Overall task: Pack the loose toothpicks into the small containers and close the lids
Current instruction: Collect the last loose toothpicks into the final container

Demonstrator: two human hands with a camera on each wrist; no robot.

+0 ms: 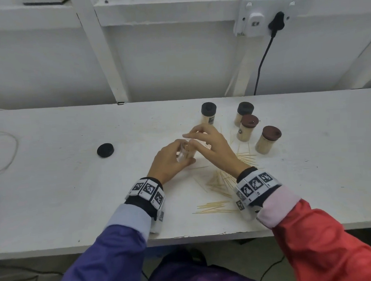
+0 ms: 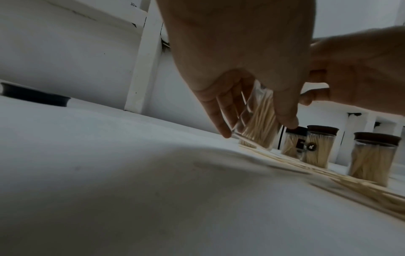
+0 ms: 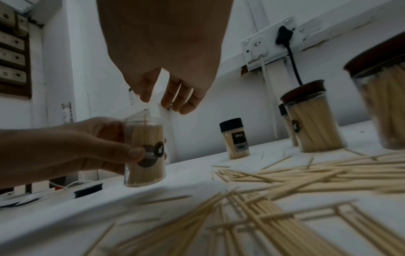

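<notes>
The slick, light open container (image 3: 144,152) is clasped round its wall by the left hand (image 1: 170,159); right hand (image 1: 212,145) hovers, fingers loosely apart; thin toothpicks (image 1: 219,181) are best pinched mid-length.

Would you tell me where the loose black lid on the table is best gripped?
Judging by its pose, pinch the black lid across its round rim from above: it lies flat and low, apart from everything, nearest the left hand.
</notes>
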